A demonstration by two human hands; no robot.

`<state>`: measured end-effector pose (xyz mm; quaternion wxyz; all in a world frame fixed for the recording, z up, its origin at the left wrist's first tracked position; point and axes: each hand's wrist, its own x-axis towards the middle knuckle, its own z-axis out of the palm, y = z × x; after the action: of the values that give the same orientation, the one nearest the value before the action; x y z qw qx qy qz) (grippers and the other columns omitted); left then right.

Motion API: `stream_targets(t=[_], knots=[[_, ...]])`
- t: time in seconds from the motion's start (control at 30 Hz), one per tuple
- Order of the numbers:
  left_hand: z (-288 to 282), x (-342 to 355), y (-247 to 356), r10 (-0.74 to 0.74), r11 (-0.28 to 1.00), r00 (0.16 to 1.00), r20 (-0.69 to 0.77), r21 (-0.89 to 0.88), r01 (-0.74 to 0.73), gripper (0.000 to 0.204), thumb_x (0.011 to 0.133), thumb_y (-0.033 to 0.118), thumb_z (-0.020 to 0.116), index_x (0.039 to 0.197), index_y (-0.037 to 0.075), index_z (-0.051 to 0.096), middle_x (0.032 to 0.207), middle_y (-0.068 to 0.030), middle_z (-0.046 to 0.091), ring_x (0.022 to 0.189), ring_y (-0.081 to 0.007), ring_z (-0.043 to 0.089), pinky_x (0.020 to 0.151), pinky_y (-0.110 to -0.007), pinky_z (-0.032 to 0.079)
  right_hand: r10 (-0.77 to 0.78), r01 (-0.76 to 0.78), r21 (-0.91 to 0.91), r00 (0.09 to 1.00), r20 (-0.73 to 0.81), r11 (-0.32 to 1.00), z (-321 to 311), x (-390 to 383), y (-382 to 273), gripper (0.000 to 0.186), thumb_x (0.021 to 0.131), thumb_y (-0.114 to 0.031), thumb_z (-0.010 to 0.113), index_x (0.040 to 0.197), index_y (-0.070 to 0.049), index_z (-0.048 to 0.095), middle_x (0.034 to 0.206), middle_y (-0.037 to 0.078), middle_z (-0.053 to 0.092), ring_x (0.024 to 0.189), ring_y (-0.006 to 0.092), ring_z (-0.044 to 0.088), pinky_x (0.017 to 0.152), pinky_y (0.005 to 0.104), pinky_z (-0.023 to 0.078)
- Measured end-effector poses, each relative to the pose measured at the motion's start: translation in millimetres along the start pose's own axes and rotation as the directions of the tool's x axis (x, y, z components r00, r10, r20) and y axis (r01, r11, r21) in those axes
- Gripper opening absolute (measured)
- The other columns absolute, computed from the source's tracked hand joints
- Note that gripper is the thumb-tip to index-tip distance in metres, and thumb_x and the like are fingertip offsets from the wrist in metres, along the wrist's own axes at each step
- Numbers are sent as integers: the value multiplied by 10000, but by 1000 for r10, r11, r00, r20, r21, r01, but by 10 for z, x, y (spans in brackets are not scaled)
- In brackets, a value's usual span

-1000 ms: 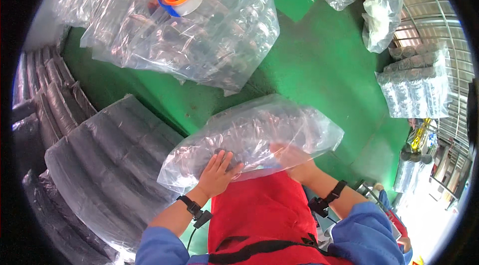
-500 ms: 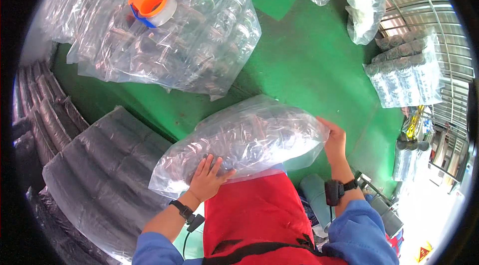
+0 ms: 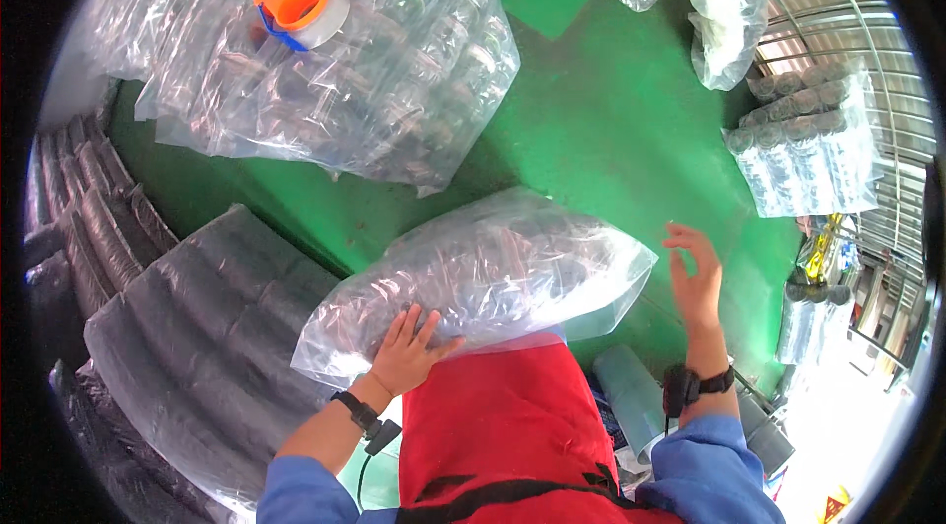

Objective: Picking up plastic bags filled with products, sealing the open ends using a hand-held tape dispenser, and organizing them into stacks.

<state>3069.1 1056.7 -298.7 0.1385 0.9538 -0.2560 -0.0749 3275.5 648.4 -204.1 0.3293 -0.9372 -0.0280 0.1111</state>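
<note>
Glare and creases blur whatever fills the clear plastic bag lying just beyond the red apron, the bag hides its own support, and well past the apron, to its left, a big clear-wrapped stack runs out of sight beneath an orange tape dispenser. The left hand, just left of the apron's top, lies open on the bag, fingers spread; the right hand, up to the apron's right, is apart from it, released, fingers loosely bent.
</note>
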Motion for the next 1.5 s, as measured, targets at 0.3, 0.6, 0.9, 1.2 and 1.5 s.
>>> stream_targets(t=[0.3, 0.6, 0.9, 1.2, 1.5], knots=[[-172, 92, -14, 0, 1000, 990, 138, -3, 1, 625, 820, 163, 532, 1386, 420, 460, 1547, -117, 285, 1430, -393, 231, 1181, -490, 121, 161, -39, -264, 873, 460, 964, -86, 180, -414, 242, 860, -289, 671, 829, -50, 697, 617, 120, 631, 592, 316, 619, 572, 410, 482], [-254, 275, -506, 57, 963, 994, 89, -267, -31, 601, 859, 159, 458, 1424, 362, 429, 1554, -151, 270, 1424, -429, 220, 1168, -521, 167, -526, 526, 35, 851, -7, 850, 1036, 2177, -2640, 308, 859, -249, 680, 1096, -53, 657, 1110, 167, 659, 1049, 296, 632, 906, 380, 488], [-355, 308, -769, 76, 930, 995, 69, -366, -45, 563, 894, 186, 426, 1454, 243, 417, 1589, -124, 203, 1463, -363, 166, 1193, -471, 64, -507, 520, -419, 848, 152, 744, 2793, 3037, -3764, 292, 750, -221, 748, 878, 18, 639, 919, 214, 658, 1060, 384, 569, 1132, 504, 244], [-316, 373, -920, 63, 890, 998, -25, -451, -67, 567, 835, 199, 511, 1401, 170, 493, 1554, -215, 239, 1433, -461, 180, 1164, -529, 184, -197, 195, -78, 980, -22, 978, 1510, 1476, -3414, 352, 826, -254, 731, 1009, 32, 634, 866, 161, 684, 878, 285, 675, 857, 412, 515], [-401, 330, -680, 0, 923, 998, 70, -384, 27, 557, 883, 525, 548, 1394, 309, 496, 1528, -178, 302, 1425, -442, 204, 1160, -538, 153, 312, -625, 540, 766, 561, 564, 1380, 215, -2244, 364, 932, -359, 625, 1005, -4, 605, 745, 92, 677, 636, 157, 656, 580, 284, 516]])
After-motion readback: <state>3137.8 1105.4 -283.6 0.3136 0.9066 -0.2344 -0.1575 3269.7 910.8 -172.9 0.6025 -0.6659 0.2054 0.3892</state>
